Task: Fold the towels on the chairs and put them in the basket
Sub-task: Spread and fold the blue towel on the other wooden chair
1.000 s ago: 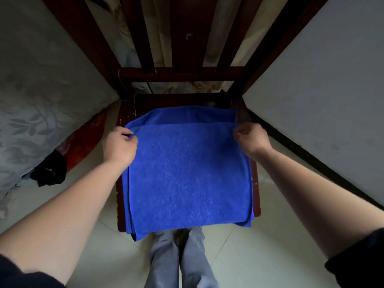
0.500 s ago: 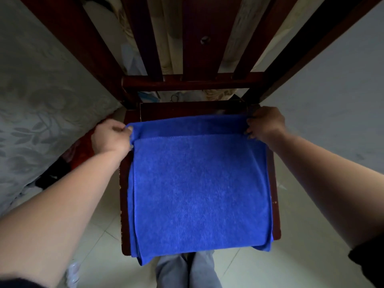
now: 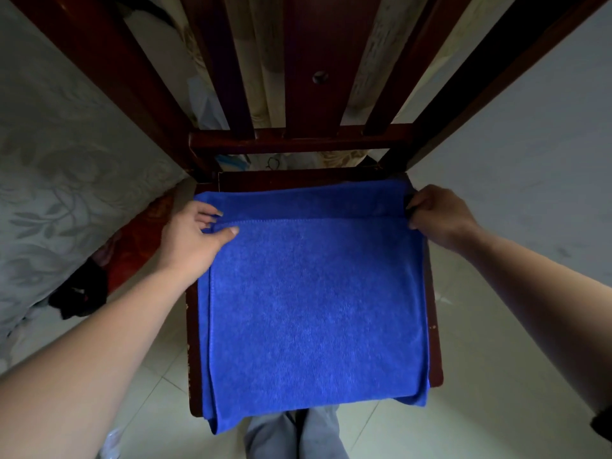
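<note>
A blue towel (image 3: pixel 314 303) lies folded over on the seat of a dark wooden chair (image 3: pixel 298 140), with a strip of its lower layer showing at the back. My left hand (image 3: pixel 195 236) pinches the upper layer's far left corner, thumb on top. My right hand (image 3: pixel 437 217) grips the far right corner at the seat's edge. The towel's near fold hangs a little over the seat's front edge. No basket is in view.
A grey floral-patterned cloth surface (image 3: pixel 59 180) stands close on the left, with red and black items (image 3: pixel 99 276) under it. A pale wall (image 3: pixel 530 160) is on the right. Pale floor tiles (image 3: pixel 480 419) and my grey trouser legs (image 3: pixel 294 435) lie below the chair.
Both hands have carried the towel's upper layer toward the chair back and laid it flat on the seat. The view has moved closer to the chair.
</note>
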Available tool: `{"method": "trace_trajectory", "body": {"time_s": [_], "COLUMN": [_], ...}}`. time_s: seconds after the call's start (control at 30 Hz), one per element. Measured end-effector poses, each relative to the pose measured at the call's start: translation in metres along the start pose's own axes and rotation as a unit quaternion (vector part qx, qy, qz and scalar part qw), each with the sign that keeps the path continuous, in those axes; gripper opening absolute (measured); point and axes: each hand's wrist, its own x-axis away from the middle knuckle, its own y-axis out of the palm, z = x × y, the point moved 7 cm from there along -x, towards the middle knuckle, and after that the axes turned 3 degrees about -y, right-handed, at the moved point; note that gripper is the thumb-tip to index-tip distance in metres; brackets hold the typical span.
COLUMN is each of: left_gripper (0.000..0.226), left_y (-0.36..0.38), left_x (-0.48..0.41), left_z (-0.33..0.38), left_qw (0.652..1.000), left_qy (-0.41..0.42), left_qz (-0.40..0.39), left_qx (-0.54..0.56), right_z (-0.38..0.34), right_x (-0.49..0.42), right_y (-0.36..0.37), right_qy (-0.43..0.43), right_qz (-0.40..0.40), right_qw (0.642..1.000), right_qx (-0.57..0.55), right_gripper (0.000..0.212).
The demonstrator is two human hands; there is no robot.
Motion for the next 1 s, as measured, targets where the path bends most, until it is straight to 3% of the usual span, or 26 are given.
{"method": "trace_trajectory", "body": {"time_s": [0.13,0.3,0.4,0.5,0.6,0.67,0.8,0.93,1.0], "left_gripper": [0.032,0.025,0.013,0.012,0.016,0.013,0.012,0.004,0.017], "left_y": [0.002,-0.010,-0.022,-0.029,-0.028,-0.018,-0.005,-0.011,-0.013], "left_x": [-0.002,0.009,0.025,0.028,0.016,0.008,-0.002,-0.012,-0.017], "left_z": [-0.006,-0.008,-0.008,-0.007,-0.004,-0.005,-0.018,-0.020,-0.020], "left_qw": [0.996,0.996,0.992,0.950,0.920,0.912,0.920,0.933,0.942], "left_qy": [-0.031,-0.035,-0.068,-0.140,-0.171,-0.182,-0.199,-0.188,-0.191], "left_qz": [-0.019,-0.029,-0.082,-0.155,-0.164,-0.150,-0.086,-0.055,-0.051], "left_qx": [-0.075,-0.074,0.062,0.232,0.311,0.335,0.326,0.303,0.273], "right_z": [0.013,0.015,0.024,0.026,0.009,-0.002,-0.010,-0.015,-0.017], "right_x": [-0.001,0.010,0.020,0.026,0.018,0.010,0.001,-0.005,-0.010], "right_y": [0.008,0.000,-0.010,-0.012,-0.011,-0.001,0.010,0.001,0.001], "right_qy": [0.015,0.000,0.022,0.064,0.054,0.044,0.003,-0.033,-0.041], "right_qz": [-0.025,-0.005,-0.039,-0.102,-0.097,-0.077,0.004,0.058,0.069], "right_qw": [0.999,0.999,0.989,0.942,0.919,0.921,0.965,0.972,0.974], "right_qx": [0.024,-0.038,-0.144,-0.314,-0.378,-0.379,-0.263,-0.224,-0.210], "right_gripper": [0.021,0.002,0.010,0.011,0.016,0.015,0.009,0.021,0.020]}}
